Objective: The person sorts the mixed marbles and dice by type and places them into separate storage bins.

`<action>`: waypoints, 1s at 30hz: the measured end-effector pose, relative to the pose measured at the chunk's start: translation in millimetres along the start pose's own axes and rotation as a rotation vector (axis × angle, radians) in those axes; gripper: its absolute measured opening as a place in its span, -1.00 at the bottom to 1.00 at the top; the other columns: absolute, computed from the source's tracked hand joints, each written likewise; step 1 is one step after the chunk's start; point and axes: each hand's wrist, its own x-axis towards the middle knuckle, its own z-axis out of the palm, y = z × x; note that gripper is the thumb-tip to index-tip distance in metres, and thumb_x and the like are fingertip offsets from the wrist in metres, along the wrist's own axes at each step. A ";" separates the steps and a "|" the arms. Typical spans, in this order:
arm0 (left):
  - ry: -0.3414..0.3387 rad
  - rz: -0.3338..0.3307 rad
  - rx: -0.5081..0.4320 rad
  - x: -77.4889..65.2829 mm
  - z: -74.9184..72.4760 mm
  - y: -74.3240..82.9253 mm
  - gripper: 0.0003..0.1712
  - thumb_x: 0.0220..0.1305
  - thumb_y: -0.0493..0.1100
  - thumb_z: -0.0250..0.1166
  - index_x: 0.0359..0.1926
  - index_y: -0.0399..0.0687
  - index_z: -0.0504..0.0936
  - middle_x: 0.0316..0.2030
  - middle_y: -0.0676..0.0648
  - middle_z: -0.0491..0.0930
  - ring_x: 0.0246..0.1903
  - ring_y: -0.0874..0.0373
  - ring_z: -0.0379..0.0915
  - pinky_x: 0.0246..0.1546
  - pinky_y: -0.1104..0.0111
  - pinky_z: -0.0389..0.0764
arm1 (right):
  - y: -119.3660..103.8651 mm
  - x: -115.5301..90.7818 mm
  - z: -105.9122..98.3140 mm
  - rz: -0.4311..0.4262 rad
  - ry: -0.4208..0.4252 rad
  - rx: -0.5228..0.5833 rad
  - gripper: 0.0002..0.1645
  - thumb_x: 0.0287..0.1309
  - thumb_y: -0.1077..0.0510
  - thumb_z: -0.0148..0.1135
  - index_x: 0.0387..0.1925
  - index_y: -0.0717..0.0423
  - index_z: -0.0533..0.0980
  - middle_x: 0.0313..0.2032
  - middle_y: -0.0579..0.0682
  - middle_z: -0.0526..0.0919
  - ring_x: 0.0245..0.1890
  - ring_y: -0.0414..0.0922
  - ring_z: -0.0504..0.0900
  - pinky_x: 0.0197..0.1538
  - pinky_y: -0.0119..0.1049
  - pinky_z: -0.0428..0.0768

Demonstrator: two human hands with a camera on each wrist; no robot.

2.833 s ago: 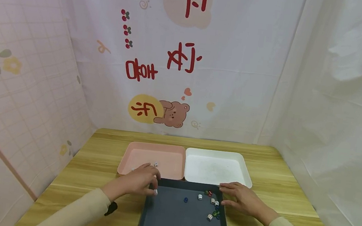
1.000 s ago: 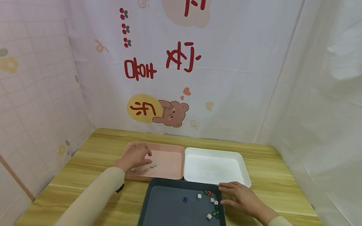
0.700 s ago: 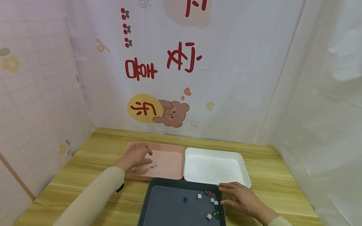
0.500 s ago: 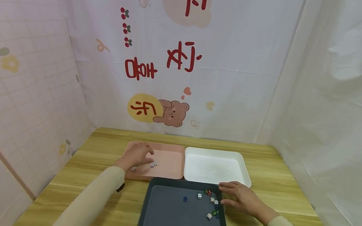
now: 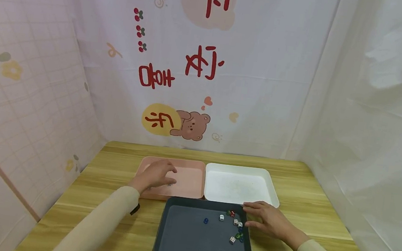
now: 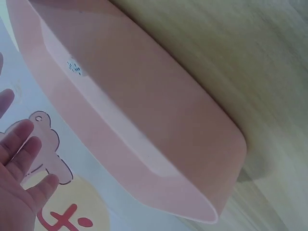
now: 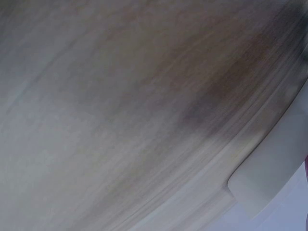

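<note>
Pink tray: on the tabletop (image 5: 102, 191), far left; a white die (image 5: 170, 184) lies in it near the left thumb, the likely work in hand being the white dice.
Left hand (image 5: 156, 174): over the pink tray (image 5: 192, 177), fingers apart, nothing seen between them. Best lifted straight up past the rim before crossing, so no die gets brushed.
Dark tray (image 5: 190, 243): nearest the person. Lone white die (image 5: 221, 218) has room around it and should be the easiest pinch, thumb and fingertip on opposite faces. The white dice by the right wall sit close to green pieces (image 5: 238, 236); those would want a narrow grip from above.
White tray (image 5: 239, 184): beyond the dark one, beside the pink; no dice seen inside.
Right hand (image 5: 268, 221): relaxed, fingers extended at the dark tray's far right corner, gripping nothing visible. Light steadying there would suit; pressing hard could tip or slide the tray.
Left wrist view: shows the spread fingers and the die's pips, too small to read from the head.
Right wrist view: tabletop and a pale tray wall only; no fingers, so contact cannot be told.
</note>
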 end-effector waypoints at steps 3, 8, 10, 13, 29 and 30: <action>-0.019 0.053 -0.003 -3.2 -0.9 1.5 -0.52 0.07 0.11 0.30 0.00 0.04 0.57 0.00 0.01 0.41 0.05 0.08 0.28 0.07 0.17 0.30 | -0.2 0.3 -0.1 -0.002 0.001 0.003 -0.38 0.05 -0.22 0.17 0.06 0.04 0.51 0.11 -0.06 0.46 0.09 -0.08 0.40 0.02 -0.06 0.42; -0.051 0.134 0.028 -11.8 -2.1 4.0 -0.46 0.09 0.16 0.26 0.06 0.05 0.54 0.09 -0.07 0.38 0.11 0.03 0.25 0.09 0.16 0.29 | -0.2 0.6 0.0 -0.011 0.003 0.005 -0.39 0.05 -0.21 0.19 0.06 0.05 0.51 0.10 -0.05 0.46 0.09 -0.07 0.40 0.01 -0.06 0.43; -0.061 0.156 0.032 -16.8 -2.7 5.3 -0.44 0.10 0.18 0.25 0.08 0.04 0.52 0.12 -0.10 0.37 0.13 0.01 0.25 0.09 0.16 0.30 | 0.0 0.6 0.2 -0.014 0.004 0.003 -0.39 0.05 -0.21 0.19 0.06 0.06 0.51 0.10 -0.05 0.46 0.08 -0.07 0.40 0.00 -0.06 0.43; -0.078 0.188 0.035 -24.9 -3.5 6.5 -0.41 0.10 0.19 0.24 0.11 0.02 0.51 0.14 -0.13 0.35 0.14 -0.01 0.24 0.09 0.14 0.29 | 0.6 0.4 0.8 -0.018 0.006 0.001 -0.39 0.05 -0.20 0.19 0.06 0.06 0.51 0.10 -0.04 0.47 0.08 -0.07 0.40 0.00 -0.06 0.43; -0.134 0.300 0.017 -67.8 3.5 1.3 -0.23 0.00 0.25 0.29 0.17 -0.06 0.44 0.17 -0.14 0.31 0.16 -0.03 0.20 0.09 0.08 0.27 | -0.9 -0.2 0.8 -0.013 0.009 0.005 -0.40 0.05 -0.17 0.22 0.07 0.06 0.50 0.11 -0.03 0.46 0.09 -0.06 0.40 -0.02 -0.05 0.44; -0.136 0.303 0.025 -71.0 4.3 2.2 -0.22 -0.01 0.27 0.28 0.17 -0.04 0.44 0.18 -0.12 0.30 0.17 -0.02 0.19 0.10 0.08 0.27 | -1.2 -0.1 0.6 -0.013 0.009 0.006 -0.40 0.04 -0.17 0.22 0.07 0.06 0.50 0.11 -0.03 0.46 0.09 -0.06 0.40 -0.02 -0.06 0.44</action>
